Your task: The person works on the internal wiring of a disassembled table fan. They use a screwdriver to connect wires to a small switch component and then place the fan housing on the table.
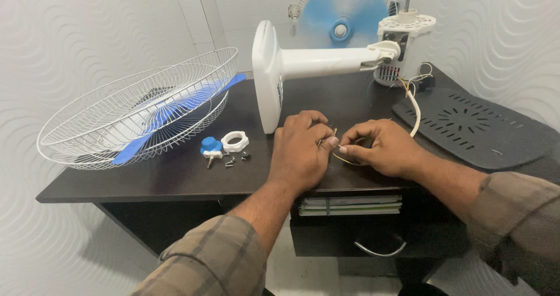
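My left hand [300, 150] and my right hand [382, 147] meet fingertip to fingertip over the front of a dark desk [175, 176]. Both pinch thin wires [344, 157], one of them yellow, which curl under my right fingers. A thicker white cable [415, 112] runs from the wires back to the bare fan motor [401, 48]. The motor sits on a white fan stand [315, 62] that lies on its side, its flat base [266, 77] just behind my left hand.
A white wire fan guard [137, 112] holding a blue blade [175, 109] lies at the left. A blue knob [210, 146], a white ring nut [235, 140] and small screws [233, 160] lie beside it. A dark vented cover [475, 126] lies at the right. Another fan [341, 16] stands behind.
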